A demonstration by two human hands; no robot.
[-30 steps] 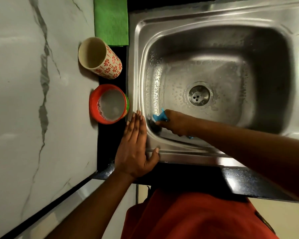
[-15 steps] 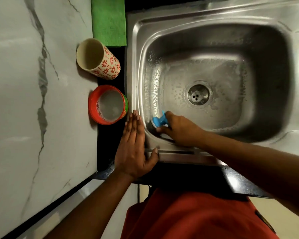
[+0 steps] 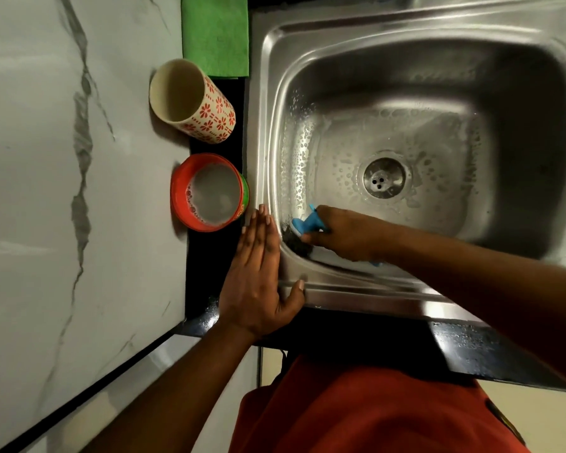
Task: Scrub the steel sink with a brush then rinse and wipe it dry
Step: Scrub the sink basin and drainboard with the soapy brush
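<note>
1. We look down on the steel sink (image 3: 536, 31), its basin set into a dark tabletop (image 3: 216, 243); the floor of the basin is wet and flecked with soap bubbles around the drain (image 3: 384, 180).
2. Our right hand (image 3: 347, 237) reaches into the near-left corner of the basin, fingers closed around the blue handle of a brush (image 3: 306, 223).
3. The brush has dark bristles that press against the sink's left wall, just below the rim; a bit of the blue handle also shows past the heel of the hand.
4. Our left hand (image 3: 258, 276) lies flat and open on the sink's near-left rim and the tabletop beside it, fingers straight and together pointing away from us, thumb spread along the near edge of the sink. It holds nothing.
5. Left of the sink, near our left fingertips, stands a red bowl (image 3: 206, 191) with cloudy, soapy water in it.
6. Farther away stands a cream cup (image 3: 193, 99) patterned with red flowers, apart from the bowl.
7. Beyond the cup, a folded green cloth (image 3: 214, 34) lies by the sink's far-left corner.
8. A marble-patterned surface (image 3: 62, 191) fills the left side of the view, and red clothing (image 3: 373, 413) shows at the near edge.
</note>
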